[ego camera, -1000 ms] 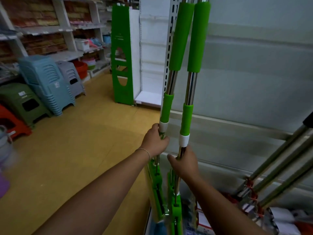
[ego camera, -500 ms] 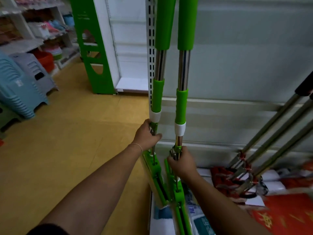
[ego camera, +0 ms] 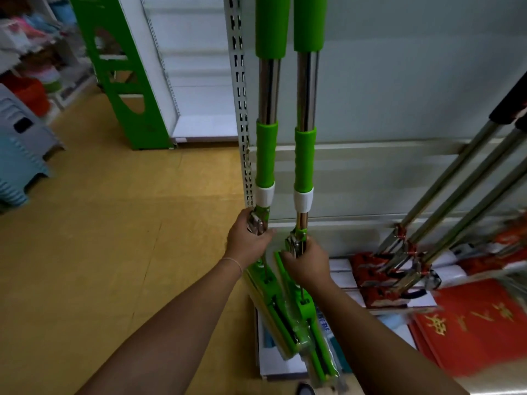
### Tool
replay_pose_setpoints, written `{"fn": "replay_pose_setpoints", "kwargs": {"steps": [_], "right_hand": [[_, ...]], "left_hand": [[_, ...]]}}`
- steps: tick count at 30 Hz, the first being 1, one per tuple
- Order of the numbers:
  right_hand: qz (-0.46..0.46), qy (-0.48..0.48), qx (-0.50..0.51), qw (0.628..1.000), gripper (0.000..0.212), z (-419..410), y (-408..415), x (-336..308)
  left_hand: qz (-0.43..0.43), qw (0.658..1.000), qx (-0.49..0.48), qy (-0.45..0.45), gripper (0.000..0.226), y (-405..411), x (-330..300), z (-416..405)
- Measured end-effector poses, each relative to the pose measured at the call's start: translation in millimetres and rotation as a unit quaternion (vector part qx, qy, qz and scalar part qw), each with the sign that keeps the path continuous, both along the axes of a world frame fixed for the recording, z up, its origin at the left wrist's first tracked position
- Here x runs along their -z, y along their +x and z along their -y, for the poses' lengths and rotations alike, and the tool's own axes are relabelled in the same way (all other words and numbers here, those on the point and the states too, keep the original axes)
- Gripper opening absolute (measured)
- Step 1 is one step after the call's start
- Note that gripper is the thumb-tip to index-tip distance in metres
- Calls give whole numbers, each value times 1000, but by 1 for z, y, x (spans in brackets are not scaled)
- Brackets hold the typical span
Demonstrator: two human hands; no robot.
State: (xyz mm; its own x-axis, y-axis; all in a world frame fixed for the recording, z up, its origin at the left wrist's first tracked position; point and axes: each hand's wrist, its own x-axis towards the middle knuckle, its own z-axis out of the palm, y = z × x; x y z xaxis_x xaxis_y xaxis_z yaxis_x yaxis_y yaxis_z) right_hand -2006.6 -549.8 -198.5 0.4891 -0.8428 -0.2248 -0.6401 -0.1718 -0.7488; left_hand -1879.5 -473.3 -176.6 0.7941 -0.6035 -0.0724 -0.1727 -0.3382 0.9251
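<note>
Showing bright green grips and sleeves, white collars, chrome-silver poles on left mop and right mop. Showing ochre yellow across floor. Showing pale grey with rows of dark slots on shelf upright. Showing red with gold characters on flat packs. Showing green on end panel, pale blue and grey on stools.

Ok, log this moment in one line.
left hand: grips left mop | right hand: grips right mop | pair: upright, side by side | red mops: leaning at right
</note>
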Motion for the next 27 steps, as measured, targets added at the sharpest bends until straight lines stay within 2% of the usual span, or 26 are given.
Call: {"fn": "replay_pose_setpoints", "kwargs": {"steps": [4, 8, 14, 19, 27], "right_hand": [[-13, -5, -11, 1000, 31, 0, 0, -1], [-44, -11, -66, 997, 31, 3, 2, -4], [-43, -15, -141, 989, 24, 1, 7, -7], [-12, 44, -209, 977, 28, 6, 24, -10], [-32, 35, -270, 962, 25, 26, 55, -16]], "left_hand": [[5, 1000, -5, -12, 27, -12, 4, -8], [15, 1000, 11, 18, 20, -15, -3, -12], [33, 999, 19, 37, 18, -12, -9, -30], [44, 998, 9, 46, 19, -5, -14, -49], [39, 998, -21, 55, 19, 3, -21, -73]]}}
